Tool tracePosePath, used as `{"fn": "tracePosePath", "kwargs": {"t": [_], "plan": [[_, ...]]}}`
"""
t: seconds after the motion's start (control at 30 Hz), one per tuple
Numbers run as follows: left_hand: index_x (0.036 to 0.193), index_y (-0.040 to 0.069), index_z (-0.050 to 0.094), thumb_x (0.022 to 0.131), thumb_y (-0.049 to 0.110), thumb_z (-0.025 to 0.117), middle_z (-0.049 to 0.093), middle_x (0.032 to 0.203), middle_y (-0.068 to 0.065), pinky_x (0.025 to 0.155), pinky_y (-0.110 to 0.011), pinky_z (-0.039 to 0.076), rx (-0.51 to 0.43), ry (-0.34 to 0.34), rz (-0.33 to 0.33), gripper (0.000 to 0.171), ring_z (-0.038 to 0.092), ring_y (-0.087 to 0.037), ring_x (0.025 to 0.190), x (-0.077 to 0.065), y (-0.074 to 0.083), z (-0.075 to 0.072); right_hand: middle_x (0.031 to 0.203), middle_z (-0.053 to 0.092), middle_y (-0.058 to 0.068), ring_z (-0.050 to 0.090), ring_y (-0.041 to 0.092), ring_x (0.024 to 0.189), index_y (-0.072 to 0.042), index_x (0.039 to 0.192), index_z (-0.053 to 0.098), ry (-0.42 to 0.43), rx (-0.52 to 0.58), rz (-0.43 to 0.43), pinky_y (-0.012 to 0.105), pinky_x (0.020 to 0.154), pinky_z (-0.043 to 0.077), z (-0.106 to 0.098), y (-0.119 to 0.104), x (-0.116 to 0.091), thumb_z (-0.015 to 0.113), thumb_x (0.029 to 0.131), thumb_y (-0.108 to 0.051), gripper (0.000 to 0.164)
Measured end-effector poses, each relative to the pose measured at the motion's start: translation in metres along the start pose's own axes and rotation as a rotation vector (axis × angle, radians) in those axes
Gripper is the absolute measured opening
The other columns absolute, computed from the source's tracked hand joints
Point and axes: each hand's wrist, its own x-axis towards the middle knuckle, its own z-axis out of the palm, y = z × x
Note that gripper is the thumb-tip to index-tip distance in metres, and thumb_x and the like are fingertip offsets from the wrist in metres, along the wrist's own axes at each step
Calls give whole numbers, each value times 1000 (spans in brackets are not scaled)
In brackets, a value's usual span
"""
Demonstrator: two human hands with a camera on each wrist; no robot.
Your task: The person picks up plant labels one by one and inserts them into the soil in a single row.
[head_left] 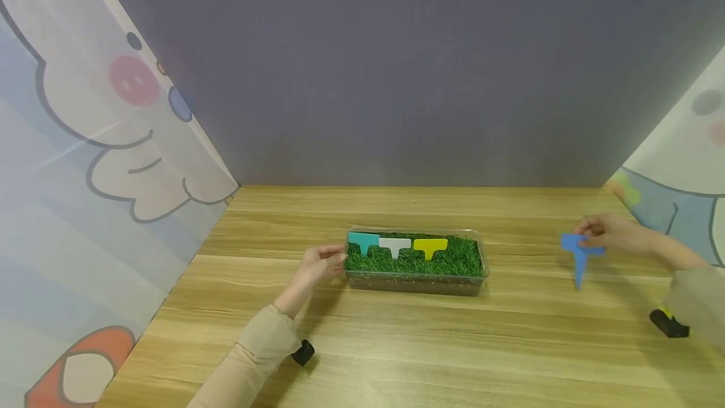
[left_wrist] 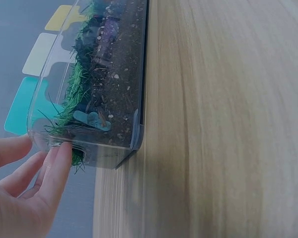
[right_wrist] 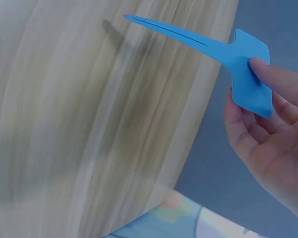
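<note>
My right hand [head_left: 608, 233] pinches a blue T-shaped plant label [head_left: 579, 255] by its head, held above the table with its pointed stem downward. In the right wrist view, the thumb lies on the flat face of the label [right_wrist: 251, 74], with the other fingers behind it. My left hand [head_left: 317, 265] touches the left end of a clear plastic planter box [head_left: 416, 284], its fingertips at the rim and end wall in the left wrist view. Teal [head_left: 364, 241], white [head_left: 394, 245] and yellow [head_left: 430, 246] labels stand in a row in the box's green grass [head_left: 461, 262].
The box sits on a wood-grain table [head_left: 396, 345]. A grey wall [head_left: 396, 80] rises behind the table. Cartoon-printed panels flank it on the left [head_left: 85, 175] and right [head_left: 691, 162]. Dark soil [left_wrist: 121, 74] shows through the box's side.
</note>
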Motion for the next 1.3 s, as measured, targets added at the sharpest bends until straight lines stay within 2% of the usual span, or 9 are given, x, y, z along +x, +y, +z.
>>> {"fn": "tracePosePath", "kwargs": {"t": [0.2,0.27,0.37,0.5,0.67,0.9,1.13,1.3], "plan": [[117,-6,53,86,4,56,54,115,-24,83,-42,51,3,-6,-8,33,56,-32,99,-2,2,-1,78,56,-18,47,-10,72,9,89,53,67,15,-40,14,53,44,4,-17,4,57,82,4,10],[117,-7,53,86,4,56,54,115,-24,83,-41,51,7,-5,-5,33,57,-33,98,-2,2,0,77,56,-16,49,-6,69,8,88,53,95,-2,-51,17,51,44,5,-24,6,57,82,5,9],[116,-7,53,85,3,56,54,114,-24,82,-41,51,9,-2,2,32,57,-33,98,-1,2,0,78,57,-15,49,-9,72,4,90,56,137,-53,-18,17,53,45,7,-37,8,59,82,0,9],[114,-8,54,85,3,56,54,115,-25,81,-39,52,10,4,11,31,57,-33,98,0,0,1,79,59,-8,49,-10,73,0,90,58,178,-106,-8,17,56,47,9,-53,11,60,82,-2,9],[113,-8,55,85,2,56,54,115,-25,81,-40,52,8,8,12,30,57,-34,97,0,-1,1,78,61,-1,49,-10,72,-1,88,59,226,-123,-39,16,55,47,13,-68,16,61,81,-2,7],[114,-8,54,85,2,56,54,115,-25,82,-41,51,7,3,12,31,57,-34,98,0,-1,1,80,60,-4,51,-8,73,-2,90,59,252,-80,-60,16,58,48,17,-84,21,59,83,-1,8],[114,-8,54,85,3,56,53,115,-25,82,-41,51,7,0,13,31,56,-34,98,0,0,1,84,63,5,51,-8,75,-2,90,60,272,-70,-83,16,59,50,20,-99,25,60,82,-3,8],[115,-8,54,86,3,55,53,115,-25,82,-42,51,9,2,10,31,57,-34,98,0,0,0,85,63,7,52,-7,75,-2,90,59,269,-60,-89,17,58,50,23,-110,29,59,83,-4,7]]}}
